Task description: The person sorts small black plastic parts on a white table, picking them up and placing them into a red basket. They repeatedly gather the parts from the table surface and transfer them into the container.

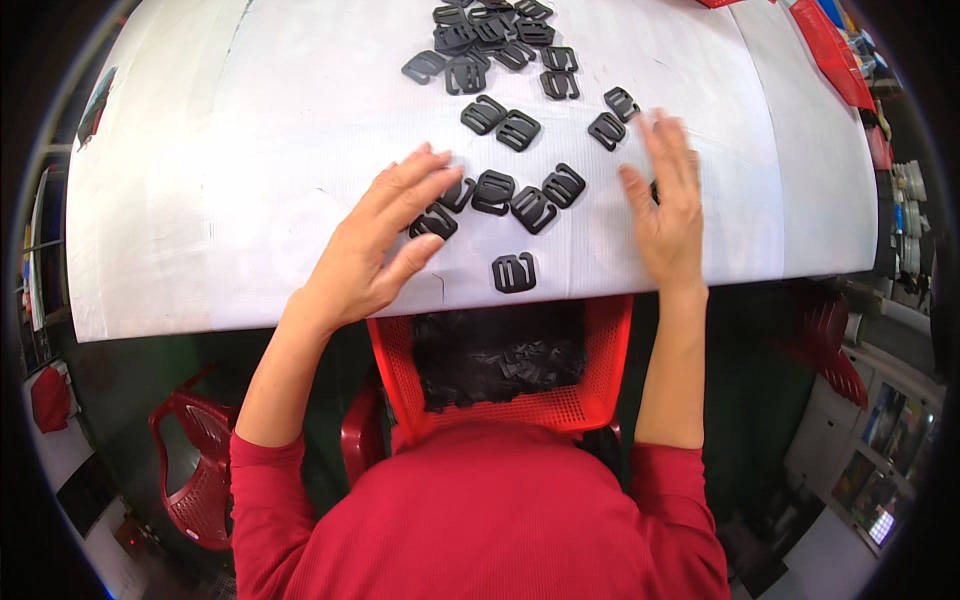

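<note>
Black plastic strap buckles (494, 192) lie scattered over the white tabletop between my hands. My left hand (378, 230) hovers at the left of this group, its fingers spread and partly over a buckle (433, 222). On the right, my right hand (668, 205) is raised a little, fingers stretched out and slightly blurred; a dark piece beside its thumb is mostly hidden. Nothing shows in either hand. One buckle (514, 272) rests alone near the front edge. Below it, against my lap, sits a red plastic basket (604, 375) holding many small black pieces.
A heap of more buckles (490, 32) stands at the far side of the table (270, 150). Red items (832, 55) lie at the far right edge. A red plastic chair (195, 470) is at the left, and a white cabinet (830, 415) at the right.
</note>
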Demonstrator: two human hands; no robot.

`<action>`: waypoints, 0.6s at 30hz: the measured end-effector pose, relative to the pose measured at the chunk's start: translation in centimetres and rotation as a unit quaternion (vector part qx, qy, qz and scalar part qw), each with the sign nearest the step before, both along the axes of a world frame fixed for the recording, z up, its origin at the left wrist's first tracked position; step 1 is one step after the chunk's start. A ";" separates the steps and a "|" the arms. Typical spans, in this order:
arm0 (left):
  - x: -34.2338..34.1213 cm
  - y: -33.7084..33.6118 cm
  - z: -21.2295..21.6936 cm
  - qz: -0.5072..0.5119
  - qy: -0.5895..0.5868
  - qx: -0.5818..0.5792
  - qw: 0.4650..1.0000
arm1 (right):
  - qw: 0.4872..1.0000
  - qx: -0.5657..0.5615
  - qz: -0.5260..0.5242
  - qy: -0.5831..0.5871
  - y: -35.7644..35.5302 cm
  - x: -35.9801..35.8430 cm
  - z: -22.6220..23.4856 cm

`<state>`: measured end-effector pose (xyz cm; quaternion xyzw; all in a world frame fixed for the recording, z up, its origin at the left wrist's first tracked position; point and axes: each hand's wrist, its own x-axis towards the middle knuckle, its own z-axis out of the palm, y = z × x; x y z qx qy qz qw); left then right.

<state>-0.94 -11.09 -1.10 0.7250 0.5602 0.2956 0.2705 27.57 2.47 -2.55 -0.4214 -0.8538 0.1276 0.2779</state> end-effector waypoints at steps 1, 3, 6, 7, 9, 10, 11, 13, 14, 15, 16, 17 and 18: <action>0.2 -0.2 0.1 0.021 -0.034 0.000 0.999 | 0.998 0.005 -0.051 -0.020 0.5 0.8 -0.5; -0.2 -0.1 -0.2 0.049 -0.051 0.031 0.997 | 0.990 -0.025 -0.094 -0.098 0.9 2.2 -1.4; -0.2 0.4 -0.6 0.081 -0.032 0.049 0.995 | 0.998 -0.050 -0.001 -0.029 -0.7 1.3 -1.3; -0.2 0.8 -0.7 0.079 -0.019 0.055 0.995 | 0.998 -0.058 0.006 0.019 -1.1 0.7 -1.1; -0.1 1.7 -0.9 0.075 0.008 0.066 0.995 | 0.999 -0.027 -0.021 0.006 0.0 0.3 -1.4; 0.0 2.2 -1.0 0.069 0.023 0.069 0.995 | 0.999 -0.012 -0.037 0.001 0.9 0.1 -1.5; 0.2 2.6 -1.1 0.063 0.038 0.075 0.995 | 0.998 -0.004 -0.059 -0.019 1.8 -0.1 -1.9; 0.4 3.4 -1.4 0.053 0.057 0.083 0.994 | 0.997 -0.033 -0.026 -0.067 3.0 -0.4 -1.7; 0.5 3.6 -1.5 0.049 0.062 0.085 0.993 | 0.995 -0.049 -0.009 -0.092 3.3 -0.5 -1.5; 0.5 3.9 -1.5 0.045 0.067 0.088 0.993 | 0.996 -0.001 0.008 -0.086 3.3 -0.7 -1.7; 0.6 4.1 -1.8 0.045 0.076 0.087 0.992 | 0.997 -0.055 0.043 -0.040 3.4 -0.6 -1.6; 0.6 4.2 -1.9 0.045 0.085 0.087 0.992 | 0.991 -0.108 0.077 0.007 3.5 -0.5 -1.2; 0.7 4.4 -2.1 0.045 0.093 0.087 0.991 | 0.979 -0.161 0.111 0.053 3.5 -0.4 -0.8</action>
